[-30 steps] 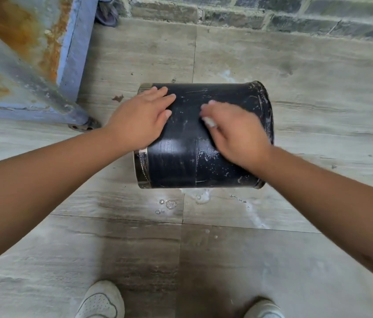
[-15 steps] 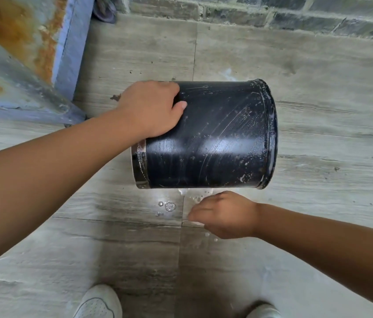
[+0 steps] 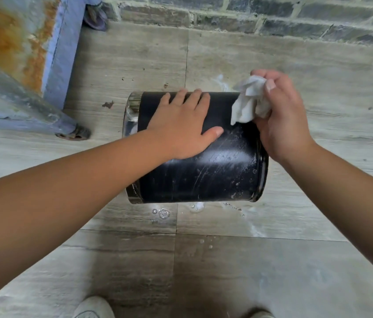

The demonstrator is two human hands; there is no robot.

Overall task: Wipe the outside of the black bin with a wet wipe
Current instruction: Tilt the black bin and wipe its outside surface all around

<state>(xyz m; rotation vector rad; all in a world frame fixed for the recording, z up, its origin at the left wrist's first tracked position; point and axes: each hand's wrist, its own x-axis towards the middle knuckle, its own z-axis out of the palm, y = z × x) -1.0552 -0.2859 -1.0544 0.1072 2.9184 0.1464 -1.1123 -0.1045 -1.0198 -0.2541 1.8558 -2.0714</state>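
The black bin lies on its side on the tiled floor, its silver rim to the left and its base to the right. Its wall is wet and streaked. My left hand lies flat on top of the bin with fingers spread, pressing it down. My right hand is at the bin's far right end, closed around a crumpled white wet wipe that touches the upper right of the bin's wall.
A rusty blue metal frame with a foot plate stands at the left. A brick wall runs along the back. Water drops and soapy smears lie on the floor just in front of the bin. My white shoes are at the bottom edge.
My right hand rose from the floor in front of the bin to its upper right end, now showing the wipe. My left hand shifted from gripping the rim end to lying flat on top.
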